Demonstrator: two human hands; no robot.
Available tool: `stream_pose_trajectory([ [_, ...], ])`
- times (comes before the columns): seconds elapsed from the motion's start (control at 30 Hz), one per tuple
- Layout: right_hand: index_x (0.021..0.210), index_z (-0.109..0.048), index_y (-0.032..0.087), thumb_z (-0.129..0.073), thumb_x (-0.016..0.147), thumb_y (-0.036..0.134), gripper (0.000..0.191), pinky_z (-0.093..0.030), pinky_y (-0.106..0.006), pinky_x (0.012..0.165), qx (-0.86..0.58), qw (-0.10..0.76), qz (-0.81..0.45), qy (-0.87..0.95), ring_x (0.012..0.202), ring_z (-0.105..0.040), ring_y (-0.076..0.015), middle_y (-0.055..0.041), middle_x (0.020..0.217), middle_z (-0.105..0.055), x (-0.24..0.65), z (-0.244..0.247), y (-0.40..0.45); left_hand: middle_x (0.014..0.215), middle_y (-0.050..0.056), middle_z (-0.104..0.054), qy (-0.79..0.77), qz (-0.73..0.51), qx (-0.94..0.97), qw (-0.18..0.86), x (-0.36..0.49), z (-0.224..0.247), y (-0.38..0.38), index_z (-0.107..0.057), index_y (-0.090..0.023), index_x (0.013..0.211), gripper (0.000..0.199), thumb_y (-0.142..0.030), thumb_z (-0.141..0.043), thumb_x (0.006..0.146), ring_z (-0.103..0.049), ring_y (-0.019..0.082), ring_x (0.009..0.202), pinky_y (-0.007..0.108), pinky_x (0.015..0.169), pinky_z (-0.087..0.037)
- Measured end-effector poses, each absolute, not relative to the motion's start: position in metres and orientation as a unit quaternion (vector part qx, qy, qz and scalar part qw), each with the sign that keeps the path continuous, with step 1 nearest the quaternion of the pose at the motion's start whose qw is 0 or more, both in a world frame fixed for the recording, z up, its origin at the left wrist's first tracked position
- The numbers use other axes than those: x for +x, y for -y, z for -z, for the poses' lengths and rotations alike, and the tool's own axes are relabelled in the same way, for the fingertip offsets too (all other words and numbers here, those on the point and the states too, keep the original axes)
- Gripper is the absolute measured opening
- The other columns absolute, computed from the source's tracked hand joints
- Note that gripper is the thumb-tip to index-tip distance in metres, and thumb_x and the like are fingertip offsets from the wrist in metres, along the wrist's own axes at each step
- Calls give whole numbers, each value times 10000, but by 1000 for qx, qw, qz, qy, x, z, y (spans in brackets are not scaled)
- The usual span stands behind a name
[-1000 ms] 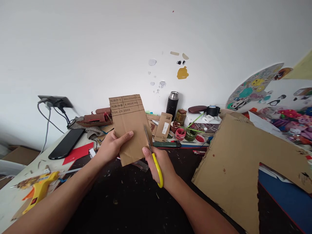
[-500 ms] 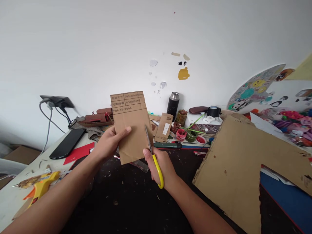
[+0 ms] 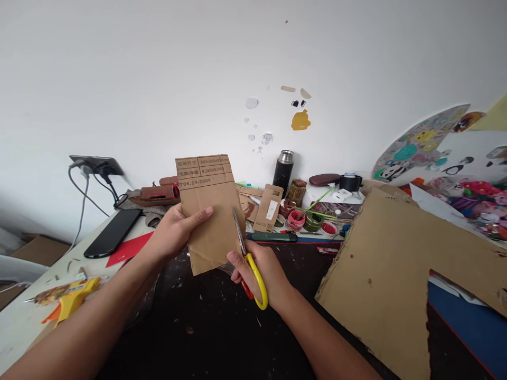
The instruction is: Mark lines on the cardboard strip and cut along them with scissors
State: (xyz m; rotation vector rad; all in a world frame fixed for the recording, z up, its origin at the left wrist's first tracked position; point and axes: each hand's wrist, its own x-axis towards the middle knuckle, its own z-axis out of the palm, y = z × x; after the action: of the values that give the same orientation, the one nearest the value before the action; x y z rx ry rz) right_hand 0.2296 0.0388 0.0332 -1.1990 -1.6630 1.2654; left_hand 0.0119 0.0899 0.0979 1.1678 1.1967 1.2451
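My left hand (image 3: 180, 229) grips a brown cardboard piece (image 3: 209, 237) by its left edge, thumb across the front, fingers hidden behind. Black printed lines and characters run along the top of the piece, which is held up and tilted slightly. In my right hand (image 3: 263, 272) is a pair of scissors (image 3: 259, 285) with one yellow and one red handle loop. One blade lies over the front face near the cardboard's right edge, pointing up and left; the other blade is hidden behind the piece.
A large cardboard sheet (image 3: 388, 264) with a cut-out corner lies at right. At left are a yellow glue gun (image 3: 77, 298) and a black phone-like slab (image 3: 113, 232). Behind stand paint jars (image 3: 296, 219), a black flask (image 3: 283, 171) and a green utility knife (image 3: 274, 237).
The cardboard piece has shifted slightly left and down. My right thumb and the scissors have moved a little, and the red handle loop now shows below my fingers.
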Motion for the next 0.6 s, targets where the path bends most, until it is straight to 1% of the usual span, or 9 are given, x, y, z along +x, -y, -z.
stream_pose_trajectory([
  [0.07, 1042, -681, 207, -666, 973, 798, 595, -597, -283, 625, -451, 363, -501, 643, 662, -806, -233, -49, 736, -789, 230, -35, -39, 1094, 157, -864, -498, -511, 477, 513, 13, -97, -89, -807, -179, 1129, 690, -640, -1001, 653, -841, 406, 952, 487, 805, -723],
  [0.17, 987, -673, 203, -713, 945, 799, 599, -604, -292, 668, -452, 364, -489, 651, 762, -834, -262, -87, 826, -822, 231, -35, -40, 1062, 157, -867, -494, -491, 478, 535, 16, -94, -87, -806, -180, 1139, 691, -631, -1006, 654, -844, 406, 931, 492, 791, -724],
  [0.2, 972, -670, 201, -709, 946, 802, 603, -599, -289, 661, -455, 363, -489, 649, 764, -835, -262, -93, 837, -823, 231, -34, -41, 1071, 154, -867, -492, -487, 482, 538, 16, -93, -87, -804, -185, 1162, 688, -621, -1005, 669, -845, 402, 939, 489, 797, -724],
  [0.3, 1022, -678, 199, -629, 978, 835, 640, -563, -262, 565, -462, 360, -511, 629, 635, -794, -220, -71, 803, -801, 231, -30, -42, 1125, 150, -865, -483, -488, 490, 536, 16, -90, -86, -794, -195, 1207, 660, -596, -994, 722, -846, 391, 968, 475, 811, -723],
  [0.37, 1056, -679, 203, -583, 992, 850, 658, -518, -242, 499, -469, 359, -517, 620, 532, -730, -179, -39, 758, -770, 230, -28, -42, 1157, 155, -861, -484, -488, 494, 532, 15, -88, -86, -791, -196, 1208, 641, -596, -983, 744, -845, 392, 978, 472, 807, -723],
  [0.4, 1042, -675, 205, -571, 998, 851, 656, -498, -234, 481, -474, 357, -512, 620, 502, -702, -165, -24, 727, -749, 230, -27, -41, 1174, 156, -859, -485, -486, 498, 530, 14, -87, -86, -790, -198, 1213, 637, -598, -977, 754, -844, 393, 986, 471, 808, -723],
  [0.6, 922, -616, 225, -515, 1046, 818, 614, -457, -228, 476, -490, 359, -489, 626, 452, -632, -143, 35, 594, -620, 231, -29, -40, 1250, 157, -844, -483, -496, 501, 520, 16, -80, -85, -786, -206, 1254, 650, -606, -962, 773, -838, 394, 1028, 471, 828, -720],
])
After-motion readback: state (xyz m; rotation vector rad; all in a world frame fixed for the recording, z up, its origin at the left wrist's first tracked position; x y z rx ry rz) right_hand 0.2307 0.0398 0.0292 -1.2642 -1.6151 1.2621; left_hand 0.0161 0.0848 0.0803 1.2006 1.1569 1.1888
